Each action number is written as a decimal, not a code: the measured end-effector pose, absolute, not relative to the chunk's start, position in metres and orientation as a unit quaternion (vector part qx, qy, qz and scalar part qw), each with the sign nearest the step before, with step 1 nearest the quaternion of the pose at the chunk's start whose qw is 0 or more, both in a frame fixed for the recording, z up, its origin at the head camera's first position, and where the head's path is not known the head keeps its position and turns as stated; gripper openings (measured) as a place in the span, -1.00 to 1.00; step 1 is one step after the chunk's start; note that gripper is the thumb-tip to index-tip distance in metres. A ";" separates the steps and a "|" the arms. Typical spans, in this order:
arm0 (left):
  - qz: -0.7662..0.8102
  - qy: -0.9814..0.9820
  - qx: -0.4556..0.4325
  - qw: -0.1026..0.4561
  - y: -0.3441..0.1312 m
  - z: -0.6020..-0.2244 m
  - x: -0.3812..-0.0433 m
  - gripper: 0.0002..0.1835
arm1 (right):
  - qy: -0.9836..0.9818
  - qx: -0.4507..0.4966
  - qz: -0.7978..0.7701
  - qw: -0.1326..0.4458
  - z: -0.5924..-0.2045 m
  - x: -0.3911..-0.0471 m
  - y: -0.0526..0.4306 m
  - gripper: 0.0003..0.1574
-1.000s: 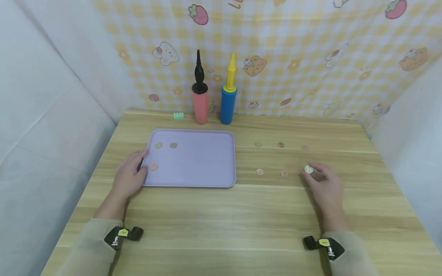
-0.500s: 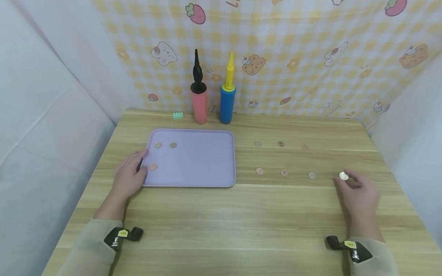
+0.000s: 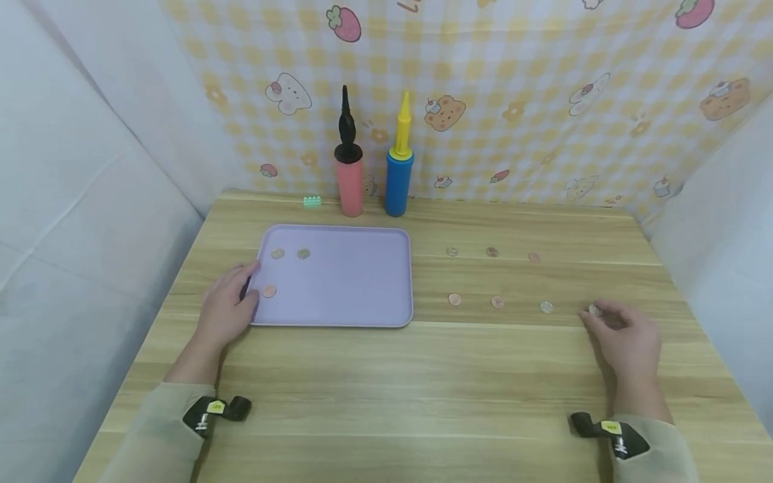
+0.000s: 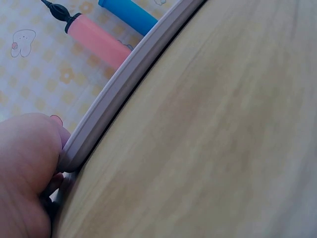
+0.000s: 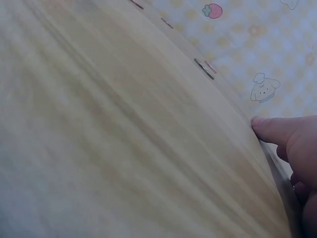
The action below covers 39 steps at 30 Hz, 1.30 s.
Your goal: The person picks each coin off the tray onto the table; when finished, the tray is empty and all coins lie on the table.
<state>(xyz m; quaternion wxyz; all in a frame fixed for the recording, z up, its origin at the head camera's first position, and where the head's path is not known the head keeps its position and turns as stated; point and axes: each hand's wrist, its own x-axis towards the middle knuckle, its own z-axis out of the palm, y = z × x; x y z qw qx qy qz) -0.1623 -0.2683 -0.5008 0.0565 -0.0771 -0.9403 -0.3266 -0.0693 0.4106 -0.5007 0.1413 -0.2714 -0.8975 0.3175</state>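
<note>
My left hand (image 3: 226, 308) grips the left edge of a lilac tray (image 3: 338, 320), thumb and index finger at its rim. In the left wrist view that hand (image 4: 27, 173) is at the tray's corner (image 4: 74, 158). Two silvery coins lie in the tray's back left, one being a silver coin (image 3: 304, 253), with a copper coin (image 3: 269, 291) before them. At the right, my right hand (image 3: 631, 339) pinches a silver coin (image 3: 594, 310) between thumb and index finger, right at the tabletop. Beside it on the left lies another silver coin (image 3: 546, 307).
Several more coins lie in two rows right of the tray, including a copper coin (image 3: 455, 299) and a dark coin (image 3: 492, 252). Behind the tray stand a pink balloon pump (image 3: 350, 188), a blue balloon pump (image 3: 397, 188) and a small mint-green block (image 3: 312, 200).
My right hand has set a silver coin at the end of the front row, moved right with another, and lowered that one to the table. The left hand and tray have stayed put.
</note>
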 end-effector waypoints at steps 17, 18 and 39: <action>-0.329 -0.939 -0.079 0.062 -0.270 -0.502 -0.162 -0.39 | -0.914 -0.259 0.295 0.104 -0.492 -0.072 0.413 -0.49; -0.330 -0.939 -0.078 0.061 -0.270 -0.502 -0.162 -0.39 | -0.916 -0.253 0.293 0.107 -0.492 -0.072 0.413 -0.50; -0.322 -0.942 -0.076 0.052 -0.270 -0.501 -0.162 -0.38 | -0.927 -0.230 0.284 0.082 -0.492 -0.066 0.409 -0.36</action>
